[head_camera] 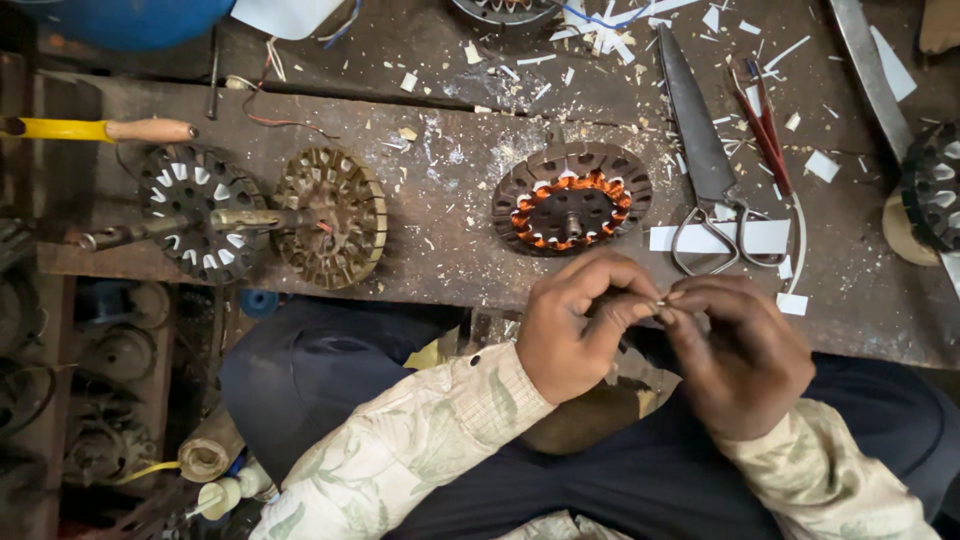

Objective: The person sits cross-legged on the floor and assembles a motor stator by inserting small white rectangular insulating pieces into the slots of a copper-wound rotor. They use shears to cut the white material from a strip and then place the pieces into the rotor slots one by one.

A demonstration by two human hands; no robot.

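Observation:
My left hand and my right hand meet over my lap, fingertips pinched together on a tiny pale piece, too small to name. Just beyond them on the worn wooden bench lies a round motor stator with copper-orange windings in its inner slots. Large metal scissors lie to its right, over white paper strips.
At the left lie two more round slotted cores joined on a shaft, and a yellow-handled tool. Red-handled pliers, paper scraps, another stator at the right edge. Coils and rolls sit low on the left.

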